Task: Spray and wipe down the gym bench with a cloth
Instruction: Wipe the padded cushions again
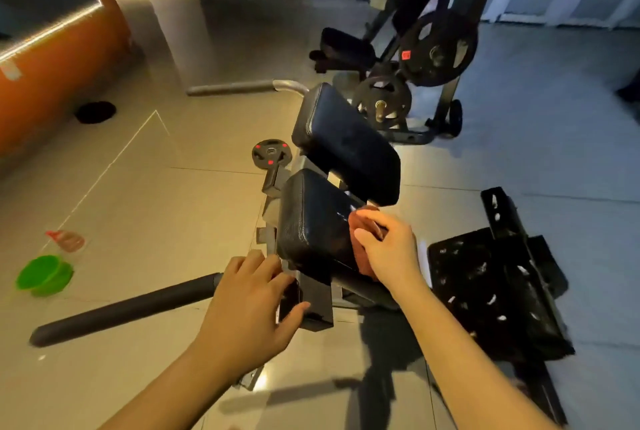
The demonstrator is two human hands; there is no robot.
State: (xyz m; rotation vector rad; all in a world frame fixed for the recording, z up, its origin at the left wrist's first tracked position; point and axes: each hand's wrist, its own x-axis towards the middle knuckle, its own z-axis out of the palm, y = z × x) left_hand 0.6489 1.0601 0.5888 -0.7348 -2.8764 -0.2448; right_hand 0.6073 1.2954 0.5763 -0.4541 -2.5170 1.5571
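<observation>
Reddish cloth (363,221) is pinched by right hand's (388,249) curled fingers (381,221) against bench pad (311,221); left hand's (249,311) loose fingers (273,282) touch frame (317,301).

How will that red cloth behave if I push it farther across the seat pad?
Probably floppy: the red cloth bunches under the right hand and droops over the edge of the seat pad. It likely slides easily, since the pad looks glossy, perhaps wet. It seems light too, so it may crumple rather than travel flat.
</observation>
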